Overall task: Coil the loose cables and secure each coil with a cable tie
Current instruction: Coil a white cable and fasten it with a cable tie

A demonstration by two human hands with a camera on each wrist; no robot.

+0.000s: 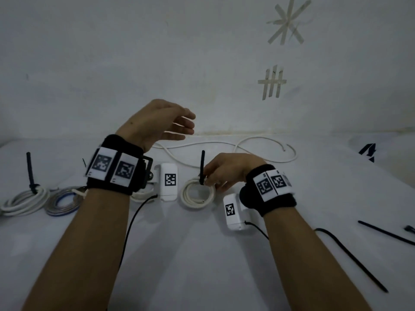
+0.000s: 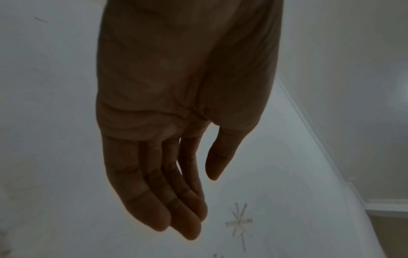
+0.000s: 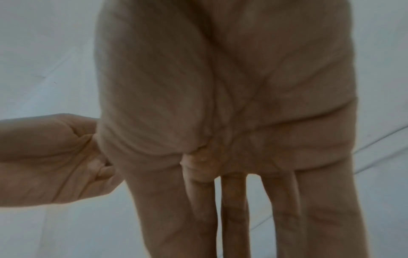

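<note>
White table [image 1: 202, 254] meets a white wall [image 1: 134, 52] bearing tape marks [image 1: 272, 83].

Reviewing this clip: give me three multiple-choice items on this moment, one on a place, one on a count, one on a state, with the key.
1. Where does the uncoiled white cable lie?
A. At the table's far edge by the wall
B. Draped over the left wrist
C. Among the spare ties on the right

2. How many spare black cable ties lie loose on the right?
A. One
B. At least two
C. None

3. What is the left hand doing?
A. Gripping a cable
B. Pressing a coil flat
C. Raised, fingers relaxed, holding nothing

Key: 1 A, the cable snakes along the wall behind both hands. 2 B, a long one near the front and another beyond it. 3 C, the left wrist view shows an empty palm.
</note>
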